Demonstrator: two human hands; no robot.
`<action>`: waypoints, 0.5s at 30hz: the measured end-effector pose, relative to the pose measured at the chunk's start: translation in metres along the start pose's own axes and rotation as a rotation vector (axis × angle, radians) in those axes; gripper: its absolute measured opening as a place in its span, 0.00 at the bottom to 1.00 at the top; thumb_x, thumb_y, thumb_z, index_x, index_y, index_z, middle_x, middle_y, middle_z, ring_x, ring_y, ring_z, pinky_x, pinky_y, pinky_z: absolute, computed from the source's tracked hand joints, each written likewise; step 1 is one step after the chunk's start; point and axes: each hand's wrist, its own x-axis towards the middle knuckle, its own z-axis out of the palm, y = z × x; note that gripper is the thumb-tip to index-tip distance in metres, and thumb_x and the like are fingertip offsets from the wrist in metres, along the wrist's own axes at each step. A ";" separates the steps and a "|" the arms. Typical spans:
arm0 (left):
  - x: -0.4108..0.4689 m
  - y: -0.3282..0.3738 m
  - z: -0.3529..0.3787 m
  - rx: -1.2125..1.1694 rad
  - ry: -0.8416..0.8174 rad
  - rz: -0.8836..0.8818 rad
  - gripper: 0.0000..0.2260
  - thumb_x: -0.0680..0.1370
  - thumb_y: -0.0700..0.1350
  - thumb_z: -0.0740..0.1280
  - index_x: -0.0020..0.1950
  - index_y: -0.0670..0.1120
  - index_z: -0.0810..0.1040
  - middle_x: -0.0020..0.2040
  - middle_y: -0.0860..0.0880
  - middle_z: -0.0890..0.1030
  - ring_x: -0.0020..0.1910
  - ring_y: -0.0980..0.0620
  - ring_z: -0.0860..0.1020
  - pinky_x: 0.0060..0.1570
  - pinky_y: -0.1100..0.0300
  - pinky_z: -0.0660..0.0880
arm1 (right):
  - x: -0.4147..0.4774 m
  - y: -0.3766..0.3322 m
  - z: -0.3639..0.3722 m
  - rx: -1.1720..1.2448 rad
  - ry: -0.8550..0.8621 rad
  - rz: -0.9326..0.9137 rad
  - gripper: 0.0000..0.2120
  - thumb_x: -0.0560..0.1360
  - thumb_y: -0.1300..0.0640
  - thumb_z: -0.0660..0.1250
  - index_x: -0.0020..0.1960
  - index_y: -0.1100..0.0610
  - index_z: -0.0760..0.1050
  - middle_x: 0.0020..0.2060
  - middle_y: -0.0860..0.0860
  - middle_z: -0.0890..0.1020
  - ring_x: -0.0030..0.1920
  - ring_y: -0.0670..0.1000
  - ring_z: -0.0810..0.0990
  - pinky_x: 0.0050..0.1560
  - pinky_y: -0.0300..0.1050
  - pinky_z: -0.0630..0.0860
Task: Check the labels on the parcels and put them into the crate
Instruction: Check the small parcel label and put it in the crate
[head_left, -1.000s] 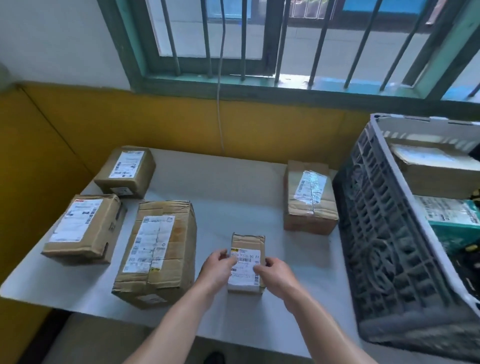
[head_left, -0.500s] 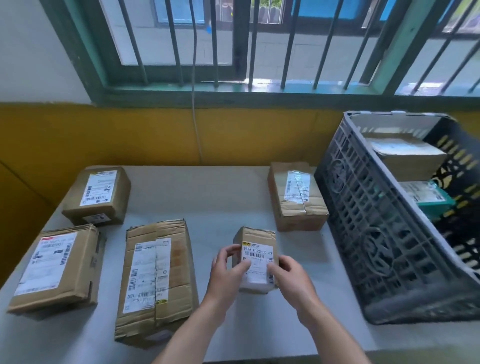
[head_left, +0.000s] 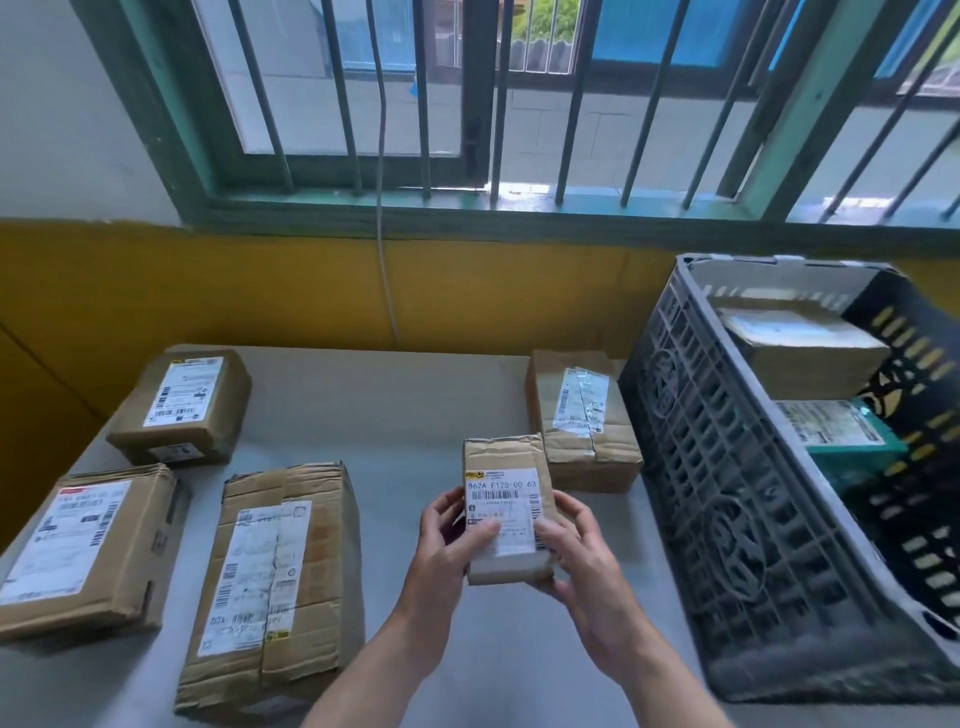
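Both hands (head_left: 452, 551) (head_left: 576, 551) grip one parcel (head_left: 506, 512), label up.
Two parcels sit in the crate (head_left: 727, 467) at 3 o'clock; four wait on the bench (head_left: 395, 410).

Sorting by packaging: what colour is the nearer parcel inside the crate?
Green, white label on top; head view.

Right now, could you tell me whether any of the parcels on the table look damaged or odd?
Yes: the big box near the left arm is crumpled and creased, and the label on the parcel beside the crate is wrinkled and peeling.
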 end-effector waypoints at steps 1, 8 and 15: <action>0.001 0.000 0.001 -0.001 -0.018 -0.001 0.32 0.66 0.47 0.75 0.69 0.53 0.71 0.64 0.52 0.83 0.58 0.53 0.84 0.48 0.60 0.80 | 0.001 0.000 -0.001 0.010 0.004 -0.010 0.27 0.69 0.49 0.70 0.67 0.48 0.70 0.60 0.48 0.84 0.59 0.48 0.83 0.50 0.46 0.78; 0.000 0.001 0.007 0.022 -0.077 0.015 0.38 0.63 0.45 0.77 0.72 0.56 0.69 0.68 0.52 0.80 0.58 0.51 0.84 0.46 0.58 0.81 | 0.000 -0.005 -0.012 0.019 -0.070 -0.007 0.29 0.69 0.51 0.69 0.70 0.46 0.69 0.63 0.48 0.83 0.63 0.51 0.82 0.51 0.46 0.79; 0.001 0.007 0.011 0.046 -0.099 0.008 0.34 0.69 0.54 0.73 0.73 0.63 0.67 0.65 0.53 0.82 0.62 0.50 0.83 0.60 0.45 0.80 | -0.001 -0.012 -0.012 -0.015 -0.106 -0.011 0.39 0.61 0.47 0.73 0.72 0.46 0.67 0.62 0.47 0.83 0.63 0.52 0.82 0.61 0.56 0.78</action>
